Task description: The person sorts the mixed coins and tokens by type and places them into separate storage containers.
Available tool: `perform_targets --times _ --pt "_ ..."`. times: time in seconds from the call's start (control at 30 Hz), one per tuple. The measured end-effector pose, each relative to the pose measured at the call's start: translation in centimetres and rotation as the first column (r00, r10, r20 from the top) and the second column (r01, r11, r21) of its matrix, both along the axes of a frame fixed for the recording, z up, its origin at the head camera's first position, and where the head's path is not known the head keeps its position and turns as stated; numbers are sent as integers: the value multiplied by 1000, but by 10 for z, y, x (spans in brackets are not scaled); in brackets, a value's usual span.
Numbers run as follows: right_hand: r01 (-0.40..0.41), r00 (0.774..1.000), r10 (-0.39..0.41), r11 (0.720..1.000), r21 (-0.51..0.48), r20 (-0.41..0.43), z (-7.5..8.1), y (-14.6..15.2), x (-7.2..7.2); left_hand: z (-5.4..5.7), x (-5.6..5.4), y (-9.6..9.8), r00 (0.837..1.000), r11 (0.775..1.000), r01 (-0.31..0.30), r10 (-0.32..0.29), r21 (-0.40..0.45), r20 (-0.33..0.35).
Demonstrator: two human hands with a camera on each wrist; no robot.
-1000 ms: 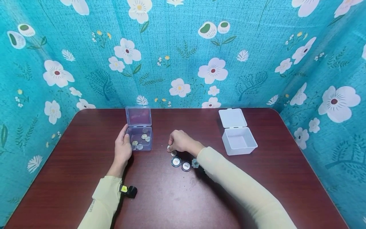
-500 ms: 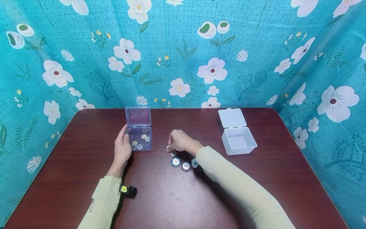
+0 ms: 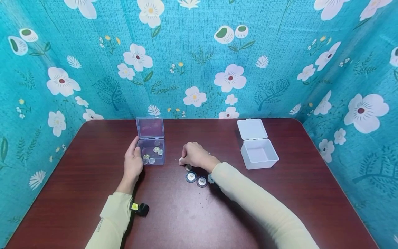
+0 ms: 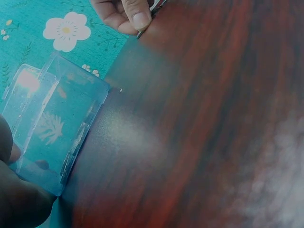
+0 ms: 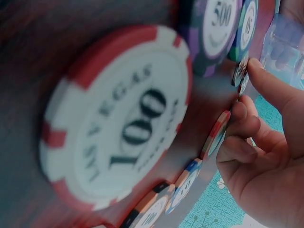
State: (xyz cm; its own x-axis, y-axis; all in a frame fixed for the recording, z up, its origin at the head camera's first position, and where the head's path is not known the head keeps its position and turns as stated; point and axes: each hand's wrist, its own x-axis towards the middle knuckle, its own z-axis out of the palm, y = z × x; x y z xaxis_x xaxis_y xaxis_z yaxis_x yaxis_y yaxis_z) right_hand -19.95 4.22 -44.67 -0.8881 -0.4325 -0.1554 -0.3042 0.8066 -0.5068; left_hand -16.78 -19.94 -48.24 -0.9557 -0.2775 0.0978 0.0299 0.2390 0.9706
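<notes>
Turquoise floral curtains (image 3: 192,58) ring a dark red wooden table (image 3: 174,221) where a person's left hand (image 3: 133,163) grips the left side of a clear box (image 3: 160,162), near the surface's far edge, lid standing open toward that edge, coins (image 3: 156,149) lying inside. Nearer the middle of the surface, the right hand (image 3: 196,155) pinches a silvery coin (image 3: 181,161), which the left wrist view catches edge-on, its thin length slanting in that frame. Another coin (image 3: 188,167) lies just beside it, near a purple poker chip (image 3: 201,181) marked "500." Only the right wrist view makes legible "LAS VEGAS" and "100" on a red-and-white chip (image 5: 118,118), and shows a blue-and-white chip (image 5: 183,186) beyond. Toward the far right corner sits an open white box (image 3: 260,165); lettering on the left sleeve (image 3: 109,221) is too small to read.
</notes>
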Motion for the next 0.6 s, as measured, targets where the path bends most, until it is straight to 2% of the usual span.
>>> perform_targets --times 0.17,0.4,0.6 --pt "8 1000 -8 1000 3 8 1 -4 0 -2 0 -1 1000 1000 1 -1 2 1" --pt "8 998 -12 998 67 66 5 -8 -4 -2 2 -1 1000 1000 1 -1 13 0" --pt "-3 998 -2 997 71 68 7 -8 -6 -1 1 -1 1000 1000 9 -9 21 -1"
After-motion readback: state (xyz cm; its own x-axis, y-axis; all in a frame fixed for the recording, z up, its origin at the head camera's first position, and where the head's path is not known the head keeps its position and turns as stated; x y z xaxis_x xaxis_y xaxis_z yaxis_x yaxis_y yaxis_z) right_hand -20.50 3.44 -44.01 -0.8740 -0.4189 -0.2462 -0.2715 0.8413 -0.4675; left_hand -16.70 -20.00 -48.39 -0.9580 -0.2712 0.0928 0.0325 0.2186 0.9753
